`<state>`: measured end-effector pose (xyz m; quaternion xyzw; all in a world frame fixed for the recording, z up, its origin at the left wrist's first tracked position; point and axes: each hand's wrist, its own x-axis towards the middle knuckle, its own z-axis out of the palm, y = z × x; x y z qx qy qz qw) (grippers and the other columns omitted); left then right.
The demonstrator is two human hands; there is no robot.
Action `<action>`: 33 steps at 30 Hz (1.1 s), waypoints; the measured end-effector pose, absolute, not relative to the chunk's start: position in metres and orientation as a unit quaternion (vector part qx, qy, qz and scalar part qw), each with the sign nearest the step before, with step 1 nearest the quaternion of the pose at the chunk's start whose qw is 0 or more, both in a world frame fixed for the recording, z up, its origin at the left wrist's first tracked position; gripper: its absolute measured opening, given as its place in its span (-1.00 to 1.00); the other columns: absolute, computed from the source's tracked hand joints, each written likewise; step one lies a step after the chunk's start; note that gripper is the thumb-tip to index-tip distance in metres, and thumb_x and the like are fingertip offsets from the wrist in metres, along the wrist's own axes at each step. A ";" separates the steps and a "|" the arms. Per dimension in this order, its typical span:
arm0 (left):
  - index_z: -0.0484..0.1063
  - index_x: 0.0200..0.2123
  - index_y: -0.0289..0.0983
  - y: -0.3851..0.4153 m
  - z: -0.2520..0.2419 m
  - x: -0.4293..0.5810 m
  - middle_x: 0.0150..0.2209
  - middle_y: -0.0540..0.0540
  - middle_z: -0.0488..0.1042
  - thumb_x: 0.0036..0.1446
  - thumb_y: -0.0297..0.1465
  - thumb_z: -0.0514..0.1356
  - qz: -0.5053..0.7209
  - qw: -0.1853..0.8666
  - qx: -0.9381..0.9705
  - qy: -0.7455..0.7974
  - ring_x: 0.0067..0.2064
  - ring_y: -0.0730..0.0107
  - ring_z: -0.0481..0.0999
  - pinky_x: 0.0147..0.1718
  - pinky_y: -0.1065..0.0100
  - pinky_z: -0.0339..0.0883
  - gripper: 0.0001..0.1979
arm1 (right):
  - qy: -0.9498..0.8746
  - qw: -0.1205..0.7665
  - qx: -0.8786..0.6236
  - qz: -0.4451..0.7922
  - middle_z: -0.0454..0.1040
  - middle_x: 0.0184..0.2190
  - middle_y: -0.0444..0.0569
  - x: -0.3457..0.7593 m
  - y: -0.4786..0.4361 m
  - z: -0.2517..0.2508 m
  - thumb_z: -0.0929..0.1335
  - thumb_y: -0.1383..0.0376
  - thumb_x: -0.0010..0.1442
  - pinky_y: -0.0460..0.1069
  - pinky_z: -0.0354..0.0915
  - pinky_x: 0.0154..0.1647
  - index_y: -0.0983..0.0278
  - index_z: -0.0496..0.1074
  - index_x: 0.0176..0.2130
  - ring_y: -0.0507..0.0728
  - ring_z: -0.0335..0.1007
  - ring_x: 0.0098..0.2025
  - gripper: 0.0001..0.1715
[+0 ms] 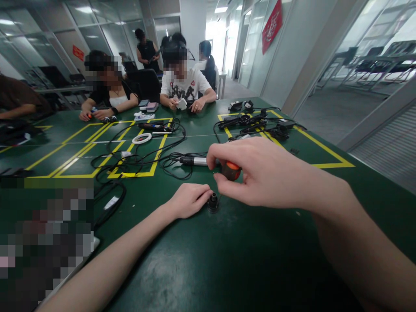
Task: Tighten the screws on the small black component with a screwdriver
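My right hand (pixel 260 171) is raised over the green table, thumb and fingers closed around the orange-and-black handle of a screwdriver (pixel 232 170). Its thin shaft seems to point down, mostly hidden by the hand. Below and to the left, my left hand (pixel 190 200) rests on the tabletop. Its fingertips pinch the edge of a small black round part (pixel 212 203) with a raised metal-looking centre. Just behind both hands lies a silver-and-black cylindrical tool (pixel 194 161) with a black cable.
Black cables (pixel 130 158) tangle across the left middle of the green table (pixel 182 268). A white ring (pixel 142 138) lies among them. More black devices and cables (pixel 247 121) sit at the back right inside yellow tape. Two people (pixel 186 82) handle small items across the table.
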<state>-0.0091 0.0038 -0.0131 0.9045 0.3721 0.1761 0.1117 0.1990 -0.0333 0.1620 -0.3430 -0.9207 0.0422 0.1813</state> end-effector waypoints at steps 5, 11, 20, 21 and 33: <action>0.51 -0.23 -0.23 0.003 -0.009 -0.009 -0.29 -0.11 0.62 0.49 -0.24 -0.04 0.185 0.136 0.903 0.364 -0.22 0.26 0.59 -0.16 0.31 0.42 -0.62 | -0.916 0.170 -0.362 0.032 0.44 -0.49 -0.13 0.198 -0.034 0.162 0.34 0.12 0.33 -0.03 -0.03 -0.39 0.25 0.47 -0.28 0.05 0.23 -0.49 -0.74; 0.47 -0.34 -0.24 0.004 -0.012 -0.009 -0.34 -0.10 0.60 0.49 -0.25 -0.05 0.175 0.121 0.904 0.372 -0.29 0.29 0.58 -0.26 0.34 0.35 -0.59 | -0.917 0.173 -0.358 0.033 0.45 -0.47 -0.13 0.199 -0.033 0.163 0.34 0.27 0.27 -0.04 -0.01 -0.38 0.26 0.49 -0.23 0.05 0.26 -0.46 -0.86; 0.48 -0.32 -0.25 0.002 -0.010 -0.009 -0.35 -0.09 0.57 0.47 -0.23 -0.02 0.195 0.132 0.896 0.376 -0.31 0.30 0.51 -0.28 0.33 0.36 -0.61 | -0.916 0.168 -0.362 0.040 0.45 -0.47 -0.09 0.198 -0.036 0.164 0.32 0.21 0.23 -0.02 -0.01 -0.38 0.26 0.50 -0.23 0.09 0.25 -0.45 -0.79; 0.48 -0.32 -0.25 0.002 -0.010 -0.009 -0.35 -0.09 0.57 0.47 -0.23 -0.03 0.196 0.132 0.896 0.376 -0.32 0.30 0.50 -0.28 0.34 0.36 -0.61 | -0.915 0.165 -0.365 0.041 0.43 -0.48 -0.10 0.198 -0.037 0.164 0.31 0.21 0.22 -0.02 -0.02 -0.38 0.25 0.51 -0.23 0.09 0.24 -0.46 -0.78; 0.46 -0.27 -0.24 0.000 -0.008 -0.010 -0.28 -0.10 0.62 0.47 -0.26 -0.02 0.186 0.169 0.892 0.376 -0.25 0.29 0.59 -0.22 0.33 0.41 -0.66 | -0.922 0.171 -0.341 0.066 0.47 -0.38 -0.06 0.200 -0.037 0.165 0.32 0.27 0.15 0.00 0.01 -0.34 0.27 0.47 -0.26 0.10 0.27 -0.38 -0.84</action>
